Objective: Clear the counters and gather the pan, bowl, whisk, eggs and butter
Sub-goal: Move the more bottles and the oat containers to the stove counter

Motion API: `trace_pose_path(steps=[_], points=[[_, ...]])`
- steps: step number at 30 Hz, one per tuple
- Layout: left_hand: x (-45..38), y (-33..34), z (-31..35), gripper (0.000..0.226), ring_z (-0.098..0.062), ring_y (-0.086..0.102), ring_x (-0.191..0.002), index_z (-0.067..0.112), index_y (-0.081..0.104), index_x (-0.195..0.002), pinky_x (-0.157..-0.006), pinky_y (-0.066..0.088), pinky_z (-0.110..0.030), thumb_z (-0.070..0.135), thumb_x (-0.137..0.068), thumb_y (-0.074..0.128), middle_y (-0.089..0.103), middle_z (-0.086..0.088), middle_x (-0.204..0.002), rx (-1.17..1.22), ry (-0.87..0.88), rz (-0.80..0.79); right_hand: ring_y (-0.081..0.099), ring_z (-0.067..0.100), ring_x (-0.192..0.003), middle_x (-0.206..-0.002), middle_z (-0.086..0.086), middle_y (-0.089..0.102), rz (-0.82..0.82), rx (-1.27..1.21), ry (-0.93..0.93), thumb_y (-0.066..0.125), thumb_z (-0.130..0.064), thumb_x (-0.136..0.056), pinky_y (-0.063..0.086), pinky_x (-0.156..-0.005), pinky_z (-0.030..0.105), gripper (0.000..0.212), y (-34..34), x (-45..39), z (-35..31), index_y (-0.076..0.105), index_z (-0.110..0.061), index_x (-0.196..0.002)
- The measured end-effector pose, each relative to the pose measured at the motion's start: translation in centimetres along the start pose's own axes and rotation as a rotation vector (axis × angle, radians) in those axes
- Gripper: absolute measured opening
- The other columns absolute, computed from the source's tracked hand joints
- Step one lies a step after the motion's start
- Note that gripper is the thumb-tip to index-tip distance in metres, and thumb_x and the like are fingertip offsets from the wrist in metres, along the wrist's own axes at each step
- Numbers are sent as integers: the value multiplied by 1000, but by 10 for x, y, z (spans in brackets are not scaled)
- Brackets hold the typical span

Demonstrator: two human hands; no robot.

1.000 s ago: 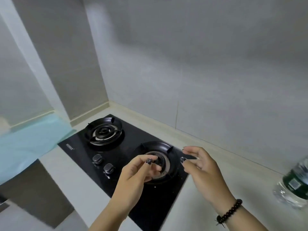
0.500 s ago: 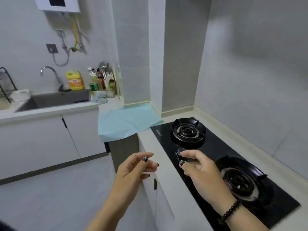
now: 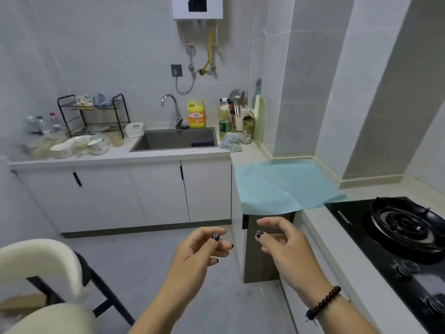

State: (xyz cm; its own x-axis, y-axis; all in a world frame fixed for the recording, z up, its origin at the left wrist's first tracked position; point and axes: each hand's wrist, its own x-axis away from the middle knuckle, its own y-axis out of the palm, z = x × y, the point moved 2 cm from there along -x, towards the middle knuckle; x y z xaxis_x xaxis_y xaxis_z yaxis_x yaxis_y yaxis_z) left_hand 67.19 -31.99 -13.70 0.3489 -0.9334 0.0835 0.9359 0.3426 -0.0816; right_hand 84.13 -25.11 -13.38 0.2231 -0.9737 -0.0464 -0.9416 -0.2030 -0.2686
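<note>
My left hand and my right hand hover side by side over the floor, low in the middle of the view, with fingers loosely curled and nothing in them. A beaded bracelet sits on my right wrist. Several white bowls and plates lie on the far counter, left of the sink. No pan, whisk, eggs or butter can be made out.
A black gas hob fills the right counter, with a light blue cloth draped over the corner counter beside it. Bottles, a yellow detergent jug, a dish rack and a rag surround the sink. A padded chair stands lower left.
My view has swung left from the hob towards the sink counter. Both hands have stayed in front of me, loosely curled and holding nothing, and are now off the hob, over the floor.
</note>
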Motion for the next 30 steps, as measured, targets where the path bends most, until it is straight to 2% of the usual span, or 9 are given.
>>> trace_pose_path(steps=[1,5,10,16,19,21,23,26,30], points=[[-7,-14,-1,25,-11,71,-78,19,68,-101,-71,48,-23,10,-100,46,76,-1,-83,6,-8,14,64,17,-88,-103,-8,65,-15,0,0,62,-19,-88,57,-74,32,19,15,-7,-3,63,-35,-98],[-36,-73,-10,23,-11,70,-77,17,68,-101,-73,48,-25,9,-99,47,76,-3,-84,55,-36,99,63,8,-93,-106,-8,64,-120,-7,-7,63,-21,-87,49,-74,20,18,79,-43,-12,62,-36,-97],[-74,-126,-28,23,-11,70,-79,19,69,-101,-72,48,-24,10,-99,47,76,-2,-86,98,-85,218,63,11,-96,-102,-1,66,-225,-2,24,64,-22,-87,55,-83,31,18,139,-91,-11,63,-37,-97],[-137,-170,-37,24,-9,70,-81,20,69,-103,-73,49,-23,11,-99,47,76,0,-88,98,-142,322,63,11,-96,-108,-3,64,-332,-5,22,64,-21,-87,55,-87,36,18,199,-167,-10,64,-36,-96],[-181,-190,-33,24,-9,70,-79,18,68,-103,-73,49,-23,10,-99,47,76,-1,-87,96,-138,382,64,11,-96,-107,-7,65,-371,-11,5,64,-21,-87,53,-83,32,18,227,-217,-14,63,-37,-96],[-216,-202,-29,24,-9,70,-79,18,68,-103,-73,49,-23,10,-99,46,76,-1,-87,91,-143,425,66,21,-94,-102,-1,68,-423,-15,29,63,-21,-87,51,-74,28,18,246,-258,-20,63,-37,-96],[-236,-210,-24,24,-10,69,-79,18,68,-103,-74,50,-24,9,-99,46,76,-1,-86,90,-170,434,64,36,-93,-95,12,70,-438,3,42,63,-19,-87,53,-73,34,19,257,-282,-26,63,-36,-97],[-287,-233,-14,24,-10,69,-77,17,68,-101,-75,50,-25,7,-98,47,76,-2,-85,89,-159,492,62,41,-95,-93,18,68,-491,-5,15,62,-17,-88,54,-66,36,20,287,-341,-44,62,-35,-98],[-329,-262,-11,24,-9,68,-76,16,68,-101,-74,49,-25,7,-98,47,76,-4,-87,114,-148,561,63,40,-93,-88,13,68,-544,-6,13,63,-17,-87,54,-82,48,19,326,-385,-51,64,-34,-97]])
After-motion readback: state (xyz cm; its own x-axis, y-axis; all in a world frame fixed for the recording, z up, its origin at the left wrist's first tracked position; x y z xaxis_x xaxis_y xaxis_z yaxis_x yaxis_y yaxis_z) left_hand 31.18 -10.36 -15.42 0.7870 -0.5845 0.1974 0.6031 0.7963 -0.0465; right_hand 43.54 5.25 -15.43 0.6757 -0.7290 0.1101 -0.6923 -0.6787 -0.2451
